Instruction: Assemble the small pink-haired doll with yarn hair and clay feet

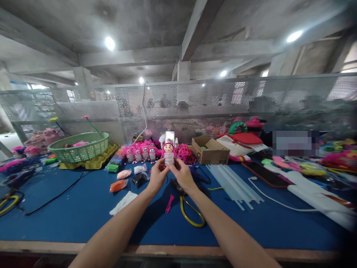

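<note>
A small doll (169,150) with pink hair, a round face and a ribbed pale body stands upright between my two hands. My left hand (158,172) grips its lower body from the left, thumb in front. My right hand (180,173) closes on the same part from the right. Yellow-handled scissors (192,214) lie under my right wrist, their blades partly covered. Below my hands is a little bundle of pink cord (169,203). Several similar pink-haired dolls (145,153) stand in a row behind my left hand.
Clay packets (118,185) and a white tissue (124,202) lie left of my hands. A green basket (79,150) stands farther left. At right are a cardboard box (210,154), translucent strips (237,186), a phone (264,174) and a white cable (281,203). Perforated metal panels (173,100) close off the back.
</note>
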Demonstrator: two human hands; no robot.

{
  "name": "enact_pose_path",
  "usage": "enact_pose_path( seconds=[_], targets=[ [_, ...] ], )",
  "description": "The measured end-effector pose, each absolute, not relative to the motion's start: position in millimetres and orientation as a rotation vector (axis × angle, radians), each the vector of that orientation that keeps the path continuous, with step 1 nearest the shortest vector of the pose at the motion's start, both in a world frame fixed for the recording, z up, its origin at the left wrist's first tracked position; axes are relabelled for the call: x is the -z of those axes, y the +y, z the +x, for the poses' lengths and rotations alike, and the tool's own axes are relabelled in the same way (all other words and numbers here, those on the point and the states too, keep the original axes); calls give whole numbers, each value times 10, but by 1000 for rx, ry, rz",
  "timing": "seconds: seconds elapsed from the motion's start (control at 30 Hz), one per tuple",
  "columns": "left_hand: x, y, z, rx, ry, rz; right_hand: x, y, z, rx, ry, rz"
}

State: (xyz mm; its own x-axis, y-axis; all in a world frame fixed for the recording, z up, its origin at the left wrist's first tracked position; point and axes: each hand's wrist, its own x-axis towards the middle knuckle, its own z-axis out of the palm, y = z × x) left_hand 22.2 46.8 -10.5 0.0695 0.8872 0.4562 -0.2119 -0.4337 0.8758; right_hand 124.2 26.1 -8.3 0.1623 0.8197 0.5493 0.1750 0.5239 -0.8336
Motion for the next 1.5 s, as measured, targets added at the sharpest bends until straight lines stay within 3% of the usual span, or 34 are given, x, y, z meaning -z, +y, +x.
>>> enact_pose_path(
  seconds=[1.5],
  targets=[
    [153, 504, 211, -1506, 790, 1527, 162, 347, 1278, -590, -1355, -977]
  ],
)
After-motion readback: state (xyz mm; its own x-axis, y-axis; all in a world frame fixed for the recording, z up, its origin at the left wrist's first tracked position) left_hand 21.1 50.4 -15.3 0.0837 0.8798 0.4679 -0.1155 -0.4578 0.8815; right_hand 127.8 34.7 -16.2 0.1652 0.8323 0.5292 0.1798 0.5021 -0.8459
